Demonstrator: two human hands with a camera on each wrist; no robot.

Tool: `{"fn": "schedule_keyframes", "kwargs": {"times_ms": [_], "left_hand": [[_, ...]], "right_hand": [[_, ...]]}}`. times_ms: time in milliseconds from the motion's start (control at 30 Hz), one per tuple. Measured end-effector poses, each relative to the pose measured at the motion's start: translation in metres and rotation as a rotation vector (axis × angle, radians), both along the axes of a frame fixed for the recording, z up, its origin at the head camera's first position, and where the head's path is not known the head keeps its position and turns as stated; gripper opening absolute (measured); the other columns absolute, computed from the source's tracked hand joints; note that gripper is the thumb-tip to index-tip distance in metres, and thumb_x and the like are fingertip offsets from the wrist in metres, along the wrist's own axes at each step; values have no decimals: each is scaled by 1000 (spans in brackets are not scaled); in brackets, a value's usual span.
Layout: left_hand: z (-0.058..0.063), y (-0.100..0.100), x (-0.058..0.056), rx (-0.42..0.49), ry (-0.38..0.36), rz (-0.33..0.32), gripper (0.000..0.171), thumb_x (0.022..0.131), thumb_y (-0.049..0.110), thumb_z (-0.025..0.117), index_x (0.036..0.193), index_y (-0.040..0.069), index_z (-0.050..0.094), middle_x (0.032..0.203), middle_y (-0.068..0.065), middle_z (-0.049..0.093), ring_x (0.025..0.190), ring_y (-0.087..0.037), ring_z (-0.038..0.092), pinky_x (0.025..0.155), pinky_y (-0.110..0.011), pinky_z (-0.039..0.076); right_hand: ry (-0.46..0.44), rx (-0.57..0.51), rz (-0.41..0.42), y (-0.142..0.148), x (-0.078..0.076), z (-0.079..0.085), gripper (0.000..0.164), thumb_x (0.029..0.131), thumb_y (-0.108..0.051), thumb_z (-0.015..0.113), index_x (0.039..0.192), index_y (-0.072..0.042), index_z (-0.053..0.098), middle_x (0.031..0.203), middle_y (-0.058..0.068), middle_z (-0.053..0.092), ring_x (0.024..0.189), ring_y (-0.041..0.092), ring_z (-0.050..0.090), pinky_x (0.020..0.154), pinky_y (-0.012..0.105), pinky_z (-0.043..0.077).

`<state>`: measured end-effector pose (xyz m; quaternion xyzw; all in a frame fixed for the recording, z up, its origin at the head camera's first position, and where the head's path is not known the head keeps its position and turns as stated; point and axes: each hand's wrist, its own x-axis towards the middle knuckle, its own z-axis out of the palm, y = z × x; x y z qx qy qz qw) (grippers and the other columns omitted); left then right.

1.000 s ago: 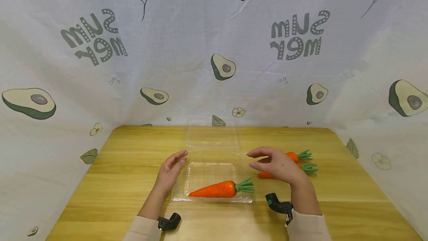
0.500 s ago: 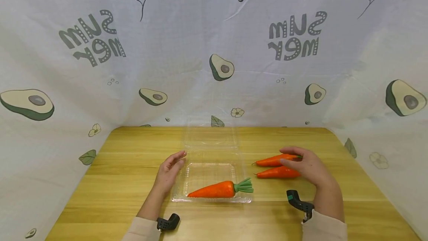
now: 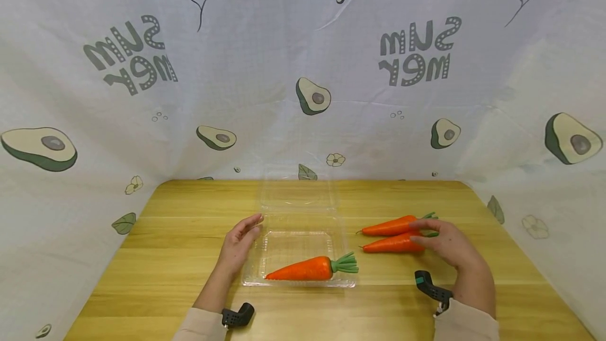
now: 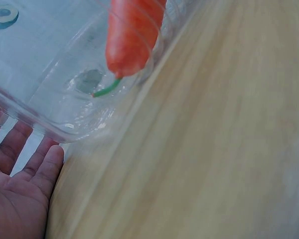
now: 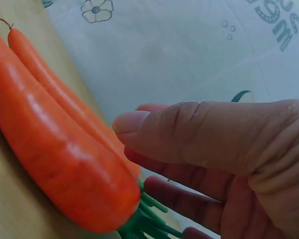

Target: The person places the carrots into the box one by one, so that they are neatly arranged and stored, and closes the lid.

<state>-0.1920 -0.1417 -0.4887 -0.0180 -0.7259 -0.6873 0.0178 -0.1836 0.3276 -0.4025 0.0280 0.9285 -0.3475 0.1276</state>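
A clear plastic clamshell box (image 3: 293, 243) lies with its lid raised at the back. Along its front edge rests an orange toy carrot (image 3: 305, 269), green top pointing right. My left hand (image 3: 239, 243) stays by the box's left side, fingers extended against or close to the wall (image 4: 27, 117). On the right, two more carrots lie side by side, a far one (image 3: 389, 226) and a near one (image 3: 390, 244). My right hand (image 3: 447, 241) hovers at the near carrot's green end, thumb and fingers apart. In the right wrist view its thumb (image 5: 179, 132) appears clear of the carrot (image 5: 65, 149).
The wooden table (image 3: 189, 204) runs back to a white printed curtain (image 3: 265, 67), which also hangs at both sides. A black wrist camera mount sits on each forearm, the left one (image 3: 239, 314) and the right one (image 3: 431, 288).
My right hand has moved right, from beside the box across the two carrots to the green end of the near one. The left hand, box and carrots stay put.
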Motion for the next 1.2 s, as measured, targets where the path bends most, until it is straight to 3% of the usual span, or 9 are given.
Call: {"fn": "schedule_keyframes", "kwargs": {"times_ms": [267,600,933,1200], "left_hand": [[0,0,0,1,-4,3,41,104,15,58,143,5,57,147,-16,59,137,-34,55,95,-11,46],[-2,0,-1,6,2,0,40,104,14,57,143,5,57,147,-16,59,137,-34,55,96,-10,46],[-2,0,-1,17,-1,-6,42,104,13,57,144,3,56,147,-17,58,137,-36,55,95,-11,47],[-1,1,-1,10,-3,5,40,103,13,57,143,4,57,146,-17,59,135,-34,56,95,-12,47]], "right_hand": [[-35,-25,-9,0,0,-8,74,92,-48,71,145,0,53,153,36,39,129,50,46,102,60,45],[-109,-27,28,1,-2,-8,64,86,-43,80,138,-9,63,140,27,53,118,37,52,96,54,46],[-108,-20,55,2,-4,-13,64,88,-34,80,142,-7,59,140,28,53,116,35,55,97,56,45],[-103,-49,76,4,-4,-15,66,89,-38,79,142,-5,58,142,28,55,120,36,58,98,55,48]]}}
